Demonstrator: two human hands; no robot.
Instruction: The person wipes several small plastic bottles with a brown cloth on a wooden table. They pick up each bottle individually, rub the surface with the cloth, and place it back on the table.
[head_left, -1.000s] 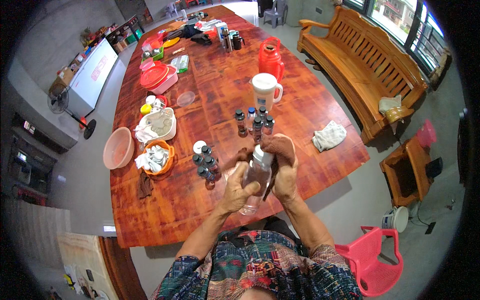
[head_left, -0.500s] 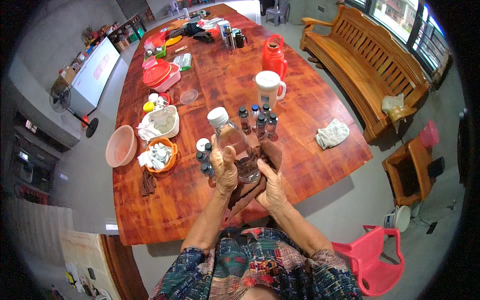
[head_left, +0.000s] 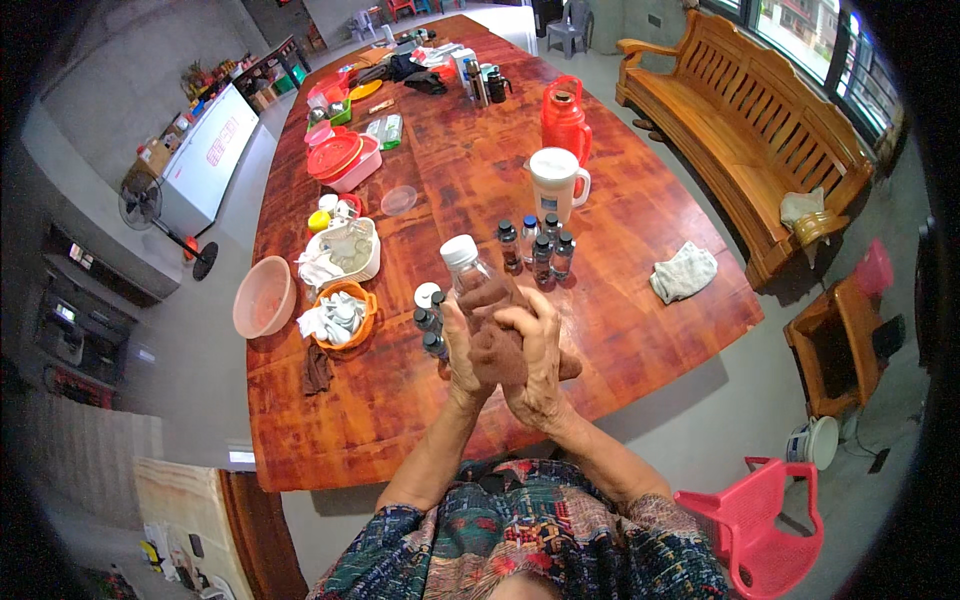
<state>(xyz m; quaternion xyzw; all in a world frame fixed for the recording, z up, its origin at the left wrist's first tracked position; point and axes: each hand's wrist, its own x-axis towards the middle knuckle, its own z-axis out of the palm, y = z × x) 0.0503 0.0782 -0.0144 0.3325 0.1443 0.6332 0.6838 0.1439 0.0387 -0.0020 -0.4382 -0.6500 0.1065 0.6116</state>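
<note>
Between my hands, over the near part of the table, is a clear bottle (head_left: 470, 276) with a white cap, tilted away from me. My left hand (head_left: 467, 357) grips its left side. Closed round the other side, my right hand (head_left: 536, 355) presses a brown cloth (head_left: 497, 345) against the bottle; the cloth hides most of its body. Left of my left hand stand several small dark-capped bottles (head_left: 431, 322) beside a white-capped one (head_left: 427, 295). Beyond my right hand is another group of small bottles (head_left: 541, 258), one with a blue cap.
A white lidded pitcher (head_left: 556, 185) and a red thermos jug (head_left: 566, 122) stand farther back. Left lie an orange basket (head_left: 361, 335) of white pieces, a white basket (head_left: 374, 262) and a pink basin (head_left: 265, 298). A pale folded cloth (head_left: 684, 272) lies right. A pink chair (head_left: 752, 525) stands near the table's right corner.
The brown cloth has come up from under the bottle's base and now wraps its body. My right hand has moved up onto it. The whole view has shifted slightly.
</note>
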